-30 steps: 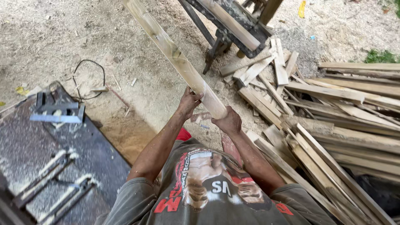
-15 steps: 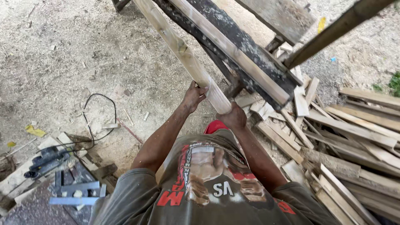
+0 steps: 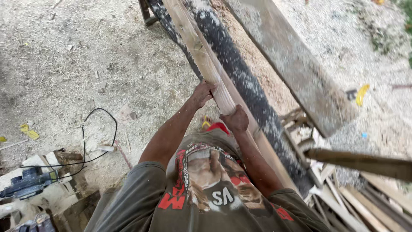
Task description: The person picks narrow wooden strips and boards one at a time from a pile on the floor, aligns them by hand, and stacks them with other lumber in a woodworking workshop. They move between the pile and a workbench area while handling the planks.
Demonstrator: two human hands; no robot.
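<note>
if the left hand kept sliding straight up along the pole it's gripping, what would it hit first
Probably nothing: the left hand grips the pale wooden pole, which runs bare to the top edge of the picture. The dark sawdust-covered beam lies alongside on the right; its depth is unclear.

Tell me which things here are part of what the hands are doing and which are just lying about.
In hand:
left hand
right hand
pale wooden pole
sawdust-covered bench

Lying about:
blue power tool
black cable
wood offcuts
</note>
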